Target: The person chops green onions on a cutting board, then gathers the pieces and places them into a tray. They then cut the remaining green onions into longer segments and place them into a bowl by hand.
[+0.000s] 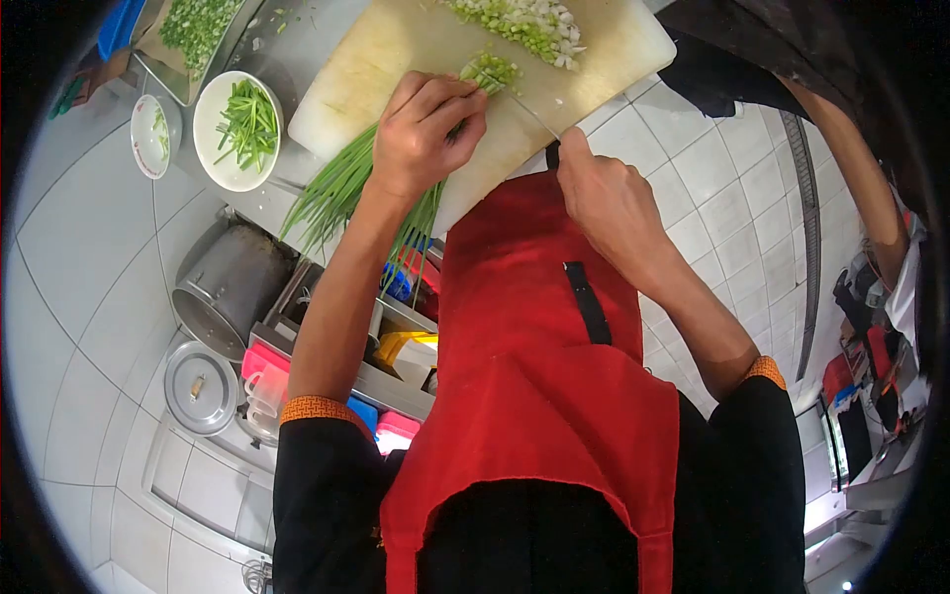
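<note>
My left hand (427, 131) is closed round a bunch of green onions (346, 188) on the white cutting board (346, 74). Their long green ends fan out past the board's near edge. In my right hand (606, 193) is a knife (534, 117), its thin blade reaching left to the cut end of the bunch. Freshly chopped green onion (492, 69) lies right at the blade. A larger heap of chopped white and green pieces (524, 25) sits farther up the board.
Left of the board stand a white bowl (203, 129) of cut greens, a smaller bowl (139, 139) and a metal tray (183, 94) of chopped greens. Below are a large pot (233, 287) and a lid (201, 388). Another person's arm (856, 163) shows at right.
</note>
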Available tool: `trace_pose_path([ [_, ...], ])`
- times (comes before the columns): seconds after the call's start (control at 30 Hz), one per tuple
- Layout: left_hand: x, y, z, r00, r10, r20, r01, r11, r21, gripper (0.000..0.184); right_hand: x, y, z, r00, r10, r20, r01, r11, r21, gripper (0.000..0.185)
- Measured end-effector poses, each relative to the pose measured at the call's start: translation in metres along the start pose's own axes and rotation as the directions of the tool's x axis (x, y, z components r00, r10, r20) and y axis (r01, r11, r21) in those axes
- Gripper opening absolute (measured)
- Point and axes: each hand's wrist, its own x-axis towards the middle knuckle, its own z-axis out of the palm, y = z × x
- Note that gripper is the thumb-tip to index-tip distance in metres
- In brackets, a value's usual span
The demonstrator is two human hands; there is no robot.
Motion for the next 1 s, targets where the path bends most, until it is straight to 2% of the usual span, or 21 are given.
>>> trace_pose_path([
  [0.23,0.002,0.0,0.0,1.0,0.005,0.004,-0.005,1.0,-0.016,0.018,0.022,-0.006,0.011,0.997,-0.023,-0.07,0.018,0.998,-0.06,0.012],
  [0.3,0.001,0.001,0.0,1.0,0.004,0.002,-0.004,1.0,-0.012,0.018,0.012,-0.003,0.012,0.998,0.053,-0.015,-0.054,0.998,-0.045,0.012],
  [0.4,0.004,0.001,0.0,1.0,0.008,-0.005,-0.008,1.0,-0.004,0.018,-0.024,0.024,0.022,0.995,0.095,0.009,-0.095,0.995,0.012,0.012],
  [0.53,0.005,0.002,-0.003,1.0,-0.003,0.001,0.003,1.0,-0.018,0.019,-0.039,0.025,0.01,0.989,0.131,0.066,-0.131,0.991,-0.007,0.014],
  [0.6,0.005,0.003,-0.003,1.0,-0.015,0.003,0.015,1.0,-0.019,0.019,-0.03,0.017,0.005,0.997,-0.01,-0.08,0.013,0.999,0.04,0.014],
  [0.7,0.002,0.003,-0.005,1.0,-0.024,0.002,0.024,1.0,-0.018,0.019,-0.01,0.003,0.0,0.988,-0.081,-0.13,0.08,0.997,-0.008,0.014],
  [0.83,0.001,0.0,0.0,0.999,0.003,-0.048,-0.004,1.0,-0.021,0.017,0.001,-0.004,0.001,0.988,-0.098,-0.118,0.092,0.994,-0.057,0.013],
  [1.0,-0.001,-0.002,0.002,0.999,-0.001,-0.054,-0.001,1.0,-0.03,0.017,0.01,-0.013,0.003,0.998,-0.022,-0.056,0.018,0.997,-0.077,0.013],
])
